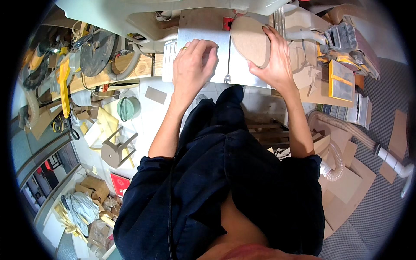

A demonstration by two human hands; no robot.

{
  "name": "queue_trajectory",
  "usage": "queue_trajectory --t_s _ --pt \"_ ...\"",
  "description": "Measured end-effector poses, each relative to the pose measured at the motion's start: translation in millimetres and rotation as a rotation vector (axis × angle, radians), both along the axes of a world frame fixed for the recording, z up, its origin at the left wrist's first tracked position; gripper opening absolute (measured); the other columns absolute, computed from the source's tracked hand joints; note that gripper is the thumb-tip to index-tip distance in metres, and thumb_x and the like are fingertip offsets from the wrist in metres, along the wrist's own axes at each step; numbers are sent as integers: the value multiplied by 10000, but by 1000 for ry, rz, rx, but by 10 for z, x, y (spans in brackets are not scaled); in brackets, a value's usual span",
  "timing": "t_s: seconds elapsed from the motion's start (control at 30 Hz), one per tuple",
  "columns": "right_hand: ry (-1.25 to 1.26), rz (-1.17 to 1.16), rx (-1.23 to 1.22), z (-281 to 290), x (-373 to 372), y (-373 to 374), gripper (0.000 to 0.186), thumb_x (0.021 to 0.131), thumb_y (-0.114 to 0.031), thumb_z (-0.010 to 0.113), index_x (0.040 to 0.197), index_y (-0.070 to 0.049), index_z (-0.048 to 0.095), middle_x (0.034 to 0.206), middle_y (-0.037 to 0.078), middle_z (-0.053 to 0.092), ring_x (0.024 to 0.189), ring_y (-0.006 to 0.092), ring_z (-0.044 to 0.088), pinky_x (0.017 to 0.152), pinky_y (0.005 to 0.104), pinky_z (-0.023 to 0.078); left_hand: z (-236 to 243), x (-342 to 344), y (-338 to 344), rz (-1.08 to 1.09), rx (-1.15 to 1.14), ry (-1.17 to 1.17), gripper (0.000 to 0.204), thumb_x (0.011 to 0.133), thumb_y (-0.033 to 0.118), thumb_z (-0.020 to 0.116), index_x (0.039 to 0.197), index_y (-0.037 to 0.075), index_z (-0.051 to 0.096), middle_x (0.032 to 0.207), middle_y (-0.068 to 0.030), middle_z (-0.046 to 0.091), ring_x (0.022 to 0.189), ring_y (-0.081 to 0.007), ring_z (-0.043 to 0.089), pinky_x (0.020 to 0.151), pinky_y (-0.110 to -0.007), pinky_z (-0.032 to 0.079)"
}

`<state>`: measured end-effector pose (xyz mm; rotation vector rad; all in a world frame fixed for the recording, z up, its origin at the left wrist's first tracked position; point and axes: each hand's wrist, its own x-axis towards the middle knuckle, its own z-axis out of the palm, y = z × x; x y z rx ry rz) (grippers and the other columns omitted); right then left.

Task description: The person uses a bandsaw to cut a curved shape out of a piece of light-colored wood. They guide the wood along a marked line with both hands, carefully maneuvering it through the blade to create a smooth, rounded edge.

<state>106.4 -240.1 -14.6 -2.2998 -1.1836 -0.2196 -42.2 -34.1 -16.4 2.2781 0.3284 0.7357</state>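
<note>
A flat, rounded brown board (249,40) lies on the metal machine table (199,27). Along its right edge is my right hand (278,63), with the fingers at the far side and the thumb against the near edge, gripping it. Left of the board, apart from it, my left hand (194,63) rests on the table with its fingers curled in. Nothing shows in that hand, though its underside is hidden. A narrow slot runs between the two hands, with a red piece (227,24) near its far end.
A pale machine housing (138,17) hangs over the table's far side. Power tools (342,37) and offcuts (303,73) crowd the right bench. At left are a black disc (99,53), a green bucket (125,109) and a stool (112,153). A hose (344,126) lies at right.
</note>
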Motion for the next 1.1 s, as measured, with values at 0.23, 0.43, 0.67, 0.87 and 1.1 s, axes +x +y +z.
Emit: queue_trajectory --t_s 0.23,0.43,0.67,0.87,1.1 --pt "6 -9 -49 -7 21 -18 1055 712 -382 883 1564 -28 371 1582 242 449 1475 418 423 1249 527 339 0 0 0 4 1 19 72 919 109 734 990 99 728 863 -43 690 748 -232 672 740 -373 528" --pt "11 -11 -61 -2 18 -24 1058 710 -394 879 1567 -32 376 1586 241 445 1482 411 419 1252 531 338 2 0 1 2 1 17 70 925 111 730 994 97 729 873 -47 699 757 -235 679 741 -375 532" --pt "10 -3 -60 -1 11 -33 1046 713 -377 879 1568 -36 381 1584 237 447 1478 413 419 1250 526 341 7 -4 -1 2 -4 21 70 928 113 727 995 95 731 875 -49 705 757 -237 683 739 -376 535" --pt "8 0 -64 23 3 -26 1045 706 -367 881 1562 -33 383 1580 236 451 1474 414 420 1249 520 337 -7 2 0 7 7 5 65 922 109 730 986 95 729 863 -47 697 743 -235 678 735 -373 532" --pt "8 -7 -61 9 0 -27 1045 707 -373 876 1558 -23 380 1578 239 450 1471 415 424 1245 521 335 5 5 -6 7 5 8 61 915 103 735 974 94 725 843 -42 680 712 -224 660 715 -371 521"
